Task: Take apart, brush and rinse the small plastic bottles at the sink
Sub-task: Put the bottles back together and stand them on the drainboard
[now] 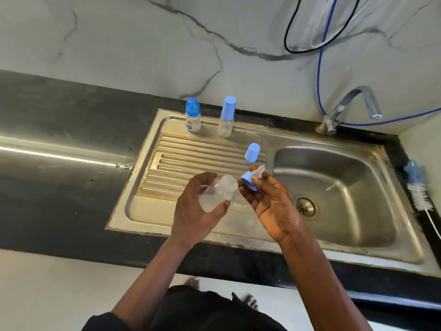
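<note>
My left hand (193,211) grips a clear plastic bottle body (218,193), tilted with its open mouth toward the right. Just beside it, my right hand (274,206) pinches a blue screw ring with its clear teat (250,179), apart from the bottle. Both hands hover over the ribbed drainboard (191,161). A loose blue cap (252,152) stands on the drainboard behind them. At the back of the drainboard stand two assembled bottles: one with a printed label and a rounded blue cap (192,115), one with a tall blue cap (226,115).
The steel sink basin (346,168) with its drain (305,207) lies to the right, under a chrome tap (353,103) that is not running. A bottle brush (417,187) lies on the black counter at the far right. Cables hang on the marble wall.
</note>
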